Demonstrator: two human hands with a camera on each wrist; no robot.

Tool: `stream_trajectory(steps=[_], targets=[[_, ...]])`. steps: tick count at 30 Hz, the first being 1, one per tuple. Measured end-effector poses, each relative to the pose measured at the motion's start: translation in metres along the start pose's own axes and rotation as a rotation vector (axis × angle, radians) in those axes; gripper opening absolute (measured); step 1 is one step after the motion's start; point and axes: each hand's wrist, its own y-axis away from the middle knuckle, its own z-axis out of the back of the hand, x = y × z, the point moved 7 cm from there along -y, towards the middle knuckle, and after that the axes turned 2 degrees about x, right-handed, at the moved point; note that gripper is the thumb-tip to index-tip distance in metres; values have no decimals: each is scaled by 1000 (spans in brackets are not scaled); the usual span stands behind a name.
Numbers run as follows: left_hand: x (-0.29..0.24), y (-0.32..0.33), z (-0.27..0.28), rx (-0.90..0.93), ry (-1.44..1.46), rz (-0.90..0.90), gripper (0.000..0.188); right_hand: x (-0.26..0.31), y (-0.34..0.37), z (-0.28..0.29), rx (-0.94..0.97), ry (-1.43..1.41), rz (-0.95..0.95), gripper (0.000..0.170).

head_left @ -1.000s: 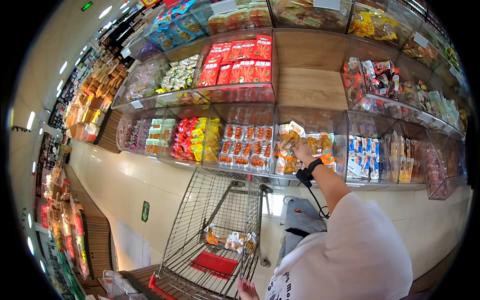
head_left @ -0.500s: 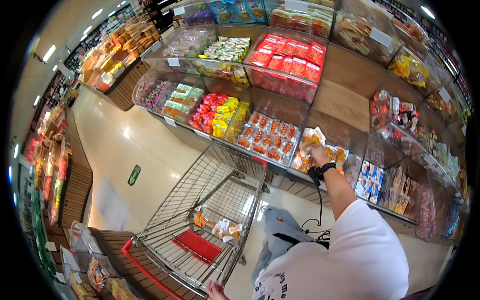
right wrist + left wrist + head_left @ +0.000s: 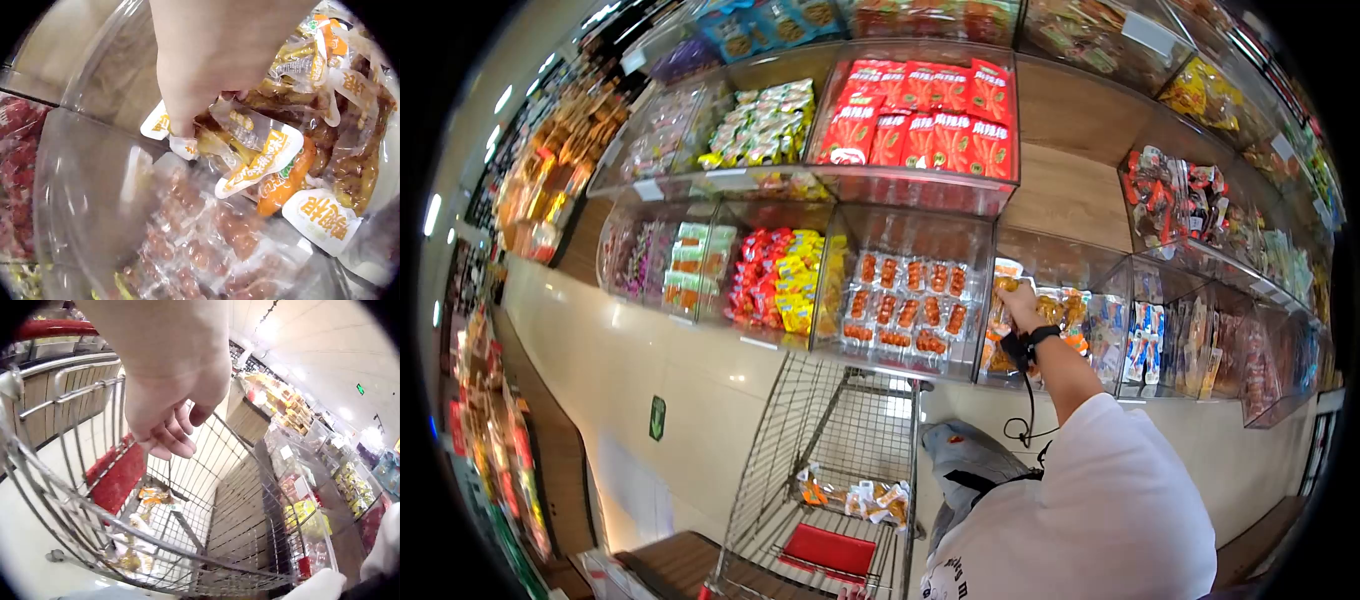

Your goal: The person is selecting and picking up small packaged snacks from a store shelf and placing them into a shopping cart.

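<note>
My right hand reaches into a clear bin of snack packets; in the right wrist view the hand has its thumb and fingers closed round a clear packet with white and orange print. Similar packets lie beside it. Over the wire cart hangs my left hand, its fingers loosely bent and holding nothing. Only a bit of it shows at the bottom of the head view. Several packets lie inside the cart, near its red panel.
Left of the right hand's bin is a compartment of sausage packs; to its right are blue-and-white packs. Red bags fill an upper bin. A display of goods stands across the aisle at left.
The head view has swung and shifted, so the shelves and cart sit differently in it. My right hand remains in the same bin, at the packet. The left hand has slipped mostly below the head view.
</note>
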Motion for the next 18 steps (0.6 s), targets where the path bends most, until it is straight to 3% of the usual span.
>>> stream_trajectory(steps=[1,5,11,14,15,17,18], targets=[[11,-30,7,82,6,-77,26,13,11,8,-33,11,12,66],[-9,-40,-45,190,-53,-34,27,17,11,0,11,113,79,59],[9,-61,-63,307,-104,11,30,23,3,-6,133,142,49,78],[19,-64,-59,337,-85,53,34,33,1,9,90,134,239,79],[26,-79,-48,329,-161,-16,31,35,1,14,81,133,304,80],[49,-114,-24,286,-293,-137,25,22,-3,21,139,77,99,71],[66,-122,-8,237,-346,-186,22,48,9,37,6,181,310,57]])
